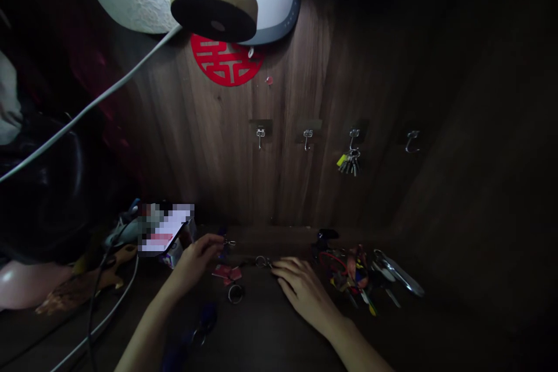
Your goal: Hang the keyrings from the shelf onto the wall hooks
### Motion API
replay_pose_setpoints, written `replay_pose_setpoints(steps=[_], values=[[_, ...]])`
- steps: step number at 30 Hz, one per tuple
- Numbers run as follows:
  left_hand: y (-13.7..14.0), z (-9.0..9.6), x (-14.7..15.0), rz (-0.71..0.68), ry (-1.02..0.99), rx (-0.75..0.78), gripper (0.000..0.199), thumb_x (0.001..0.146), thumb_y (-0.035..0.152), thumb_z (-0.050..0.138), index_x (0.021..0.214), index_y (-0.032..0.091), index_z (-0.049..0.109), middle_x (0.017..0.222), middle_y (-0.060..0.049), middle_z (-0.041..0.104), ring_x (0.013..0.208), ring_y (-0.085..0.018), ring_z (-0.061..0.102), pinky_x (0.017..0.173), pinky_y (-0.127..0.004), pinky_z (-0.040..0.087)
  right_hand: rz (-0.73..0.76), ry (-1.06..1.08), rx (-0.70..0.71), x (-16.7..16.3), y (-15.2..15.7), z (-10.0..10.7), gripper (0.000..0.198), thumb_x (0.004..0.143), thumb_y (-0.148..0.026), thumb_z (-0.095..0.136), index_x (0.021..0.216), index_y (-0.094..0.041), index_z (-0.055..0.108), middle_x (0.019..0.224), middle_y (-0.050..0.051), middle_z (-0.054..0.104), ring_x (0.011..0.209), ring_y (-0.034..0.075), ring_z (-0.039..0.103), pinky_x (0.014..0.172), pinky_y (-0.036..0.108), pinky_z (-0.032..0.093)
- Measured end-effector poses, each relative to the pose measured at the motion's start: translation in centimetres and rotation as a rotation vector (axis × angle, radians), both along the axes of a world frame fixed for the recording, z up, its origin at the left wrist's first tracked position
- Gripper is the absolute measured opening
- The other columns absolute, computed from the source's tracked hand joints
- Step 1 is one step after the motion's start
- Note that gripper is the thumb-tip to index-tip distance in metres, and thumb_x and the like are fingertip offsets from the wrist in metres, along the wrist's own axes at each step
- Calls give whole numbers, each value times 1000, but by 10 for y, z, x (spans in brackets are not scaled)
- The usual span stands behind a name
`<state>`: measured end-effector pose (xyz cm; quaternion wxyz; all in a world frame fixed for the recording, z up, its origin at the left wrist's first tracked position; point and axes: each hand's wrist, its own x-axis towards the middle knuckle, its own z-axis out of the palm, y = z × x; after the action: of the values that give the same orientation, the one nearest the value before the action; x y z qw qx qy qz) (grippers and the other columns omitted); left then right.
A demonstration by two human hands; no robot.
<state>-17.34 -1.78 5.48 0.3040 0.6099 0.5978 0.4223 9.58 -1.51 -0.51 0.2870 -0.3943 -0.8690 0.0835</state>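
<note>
My left hand (198, 257) is closed in a pinch, its fingertips at the small metal clasp (229, 242) of a dark blue keychain. My right hand (303, 288) reaches in palm down with its fingers stretched out. Its fingertips touch or nearly touch the metal end of a dark keychain with a round key ring (260, 261). Between my hands lies a red keychain (226, 273) with a larger metal ring (236, 293). Nearer to me, another blue keychain (208, 315) with a ring lies in shadow.
Several hooks line the wooden back wall; a key bunch (350, 161) hangs from one hook (354, 135). At right lie a pile of keys (357, 273) and a silver carabiner (400, 273). Left are a phone (168, 232), a wooden comb (87, 285) and cables. A lamp (213, 3) hangs overhead.
</note>
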Motion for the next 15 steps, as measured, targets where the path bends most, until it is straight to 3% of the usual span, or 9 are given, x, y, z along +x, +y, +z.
replay_pose_setpoints(steps=[4, 7, 9, 11, 15], values=[[-25, -7, -20, -149, 166, -130, 31, 78, 36, 50, 100, 20, 63, 97, -3, 72, 93, -22, 64, 82, -31, 48, -83, 22, 46, 9, 7, -8, 28, 87, -12, 48, 104, -26, 65, 108, 3, 67, 103, 20, 55, 87, 38, 43], [-49, -29, -31, -247, 266, -131, 39, 75, 30, 55, 113, 26, 60, 117, -2, 65, 108, -23, 59, 92, -33, 46, -146, 24, 74, 13, 11, -12, 28, 86, -11, 47, 99, -25, 66, 106, 4, 67, 101, 20, 56, 86, 38, 43], [-63, -49, -32, -306, 400, -63, 54, 70, 30, 61, 123, 33, 53, 130, -1, 56, 117, -26, 52, 96, -39, 45, -189, 32, 97, 15, 12, -12, 28, 85, -10, 46, 97, -25, 66, 103, 4, 68, 99, 21, 57, 86, 38, 43], [-72, -67, -26, -279, 558, 48, 67, 66, 27, 66, 128, 39, 46, 139, 0, 47, 124, -30, 46, 97, -47, 43, -227, 38, 119, 16, 13, -11, 29, 84, -9, 45, 95, -24, 66, 100, 4, 68, 97, 21, 58, 85, 38, 43], [-69, -82, -7, -139, 749, 262, 66, 78, 31, 59, 138, 34, 32, 143, -4, 41, 131, -29, 37, 105, -54, 32, -290, -4, 136, 16, 13, -9, 28, 83, -8, 45, 93, -24, 66, 99, 3, 69, 95, 21, 58, 82, 36, 42]])
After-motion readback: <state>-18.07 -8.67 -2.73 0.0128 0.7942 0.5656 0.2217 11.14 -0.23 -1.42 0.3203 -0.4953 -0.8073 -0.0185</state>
